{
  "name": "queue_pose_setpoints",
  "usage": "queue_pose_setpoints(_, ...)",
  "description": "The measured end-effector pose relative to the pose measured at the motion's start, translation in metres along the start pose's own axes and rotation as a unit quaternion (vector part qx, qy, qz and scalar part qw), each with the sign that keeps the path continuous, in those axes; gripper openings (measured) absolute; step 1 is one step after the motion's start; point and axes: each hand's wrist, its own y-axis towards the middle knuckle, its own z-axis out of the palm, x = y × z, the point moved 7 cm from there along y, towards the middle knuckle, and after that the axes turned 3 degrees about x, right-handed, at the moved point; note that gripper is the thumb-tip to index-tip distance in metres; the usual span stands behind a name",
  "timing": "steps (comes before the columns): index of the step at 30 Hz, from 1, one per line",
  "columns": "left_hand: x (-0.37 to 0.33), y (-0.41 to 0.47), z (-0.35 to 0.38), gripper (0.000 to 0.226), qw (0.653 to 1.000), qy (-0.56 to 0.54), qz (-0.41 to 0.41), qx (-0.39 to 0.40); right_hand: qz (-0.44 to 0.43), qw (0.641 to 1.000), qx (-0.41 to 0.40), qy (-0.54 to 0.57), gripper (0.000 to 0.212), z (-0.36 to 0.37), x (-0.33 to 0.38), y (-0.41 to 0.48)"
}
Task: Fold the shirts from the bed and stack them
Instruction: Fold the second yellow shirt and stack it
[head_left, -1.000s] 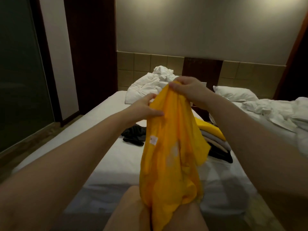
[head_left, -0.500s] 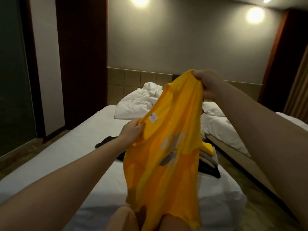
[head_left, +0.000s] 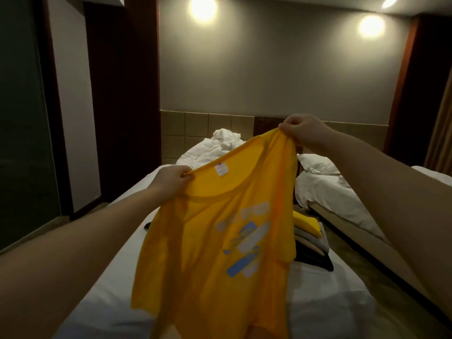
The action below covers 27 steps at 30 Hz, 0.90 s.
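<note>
1. Yellow shirt (head_left: 220, 253) hangs over the near edge of the bed (head_left: 110, 289); our left hand (head_left: 171, 179) and right hand (head_left: 303, 133) each pinch a shoulder.
2. Spreading step, we reckon; next, lay it flat beside the stack (head_left: 310, 241) at the right edge.

Yellow cloth T-shirt (head_left: 195, 260): thin, soft, matt, light showing through it; blue and white printed graphic (head_left: 244, 243), flat and smooth; small white label (head_left: 220, 170).
White bed sheet (head_left: 117, 302): smooth matt cloth.
Crumpled white duvet (head_left: 215, 148): creased matt cloth.
Stack of folded shirts (head_left: 309, 241): matt cloth.
Dark wall panel (head_left: 122, 106): wood, faint sheen.
</note>
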Motion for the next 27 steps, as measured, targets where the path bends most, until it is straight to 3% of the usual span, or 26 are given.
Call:
queue_pose_setpoints(3, 0.003, -0.003, -0.009, 0.023, 1.000, -0.013, -0.015, -0.009, 0.038, 0.994, -0.075, 0.069, 0.038, -0.007, -0.008, 0.007)
queue_pose_setpoints(6, 0.005, -0.006, -0.016, 0.029, 0.995, -0.092, -0.040, -0.010, 0.057, 0.993, -0.080, 0.072, 0.036, -0.006, -0.013, 0.011)
queue_pose_setpoints(9, 0.002, -0.012, -0.019, 0.023, 0.983, -0.175, -0.062, 0.012, 0.051, 0.998, -0.014, 0.031, 0.031, 0.002, -0.013, 0.012)
queue_pose_setpoints(12, 0.006, -0.013, -0.028, 0.019, 0.966, -0.241, -0.093, -0.004, 0.058, 0.993, 0.086, 0.062, 0.020, 0.013, -0.014, 0.005)
queue_pose_setpoints(15, 0.004, -0.019, -0.036, 0.011, 0.954, -0.274, -0.118, -0.010, 0.052, 0.986, 0.160, 0.012, 0.031, 0.022, -0.016, 0.002)
queue_pose_setpoints(18, -0.005, -0.027, -0.040, 0.020, 0.943, -0.303, -0.138, 0.025, 0.068, 0.973, 0.219, -0.017, 0.050, 0.028, -0.021, 0.001)
queue_pose_setpoints(21, -0.009, -0.033, -0.042, 0.036, 0.942, -0.281, -0.127, 0.130, 0.066, 0.961, 0.268, -0.013, 0.030, 0.031, -0.024, -0.004)
queue_pose_setpoints(23, -0.005, -0.033, -0.049, 0.067, 0.940, -0.275, -0.103, 0.173, 0.068, 0.954, 0.291, 0.010, 0.022, 0.031, -0.029, -0.008)
queue_pose_setpoints(25, 0.000, -0.031, -0.055, 0.100, 0.940, -0.267, -0.071, 0.202, 0.079, 0.939, 0.330, 0.049, 0.059, 0.033, -0.036, -0.015)
queue_pose_setpoints(27, 0.008, -0.029, -0.059, 0.107, 0.937, -0.265, -0.056, 0.220, 0.095, 0.920, 0.372, 0.075, 0.093, 0.037, -0.042, -0.022)
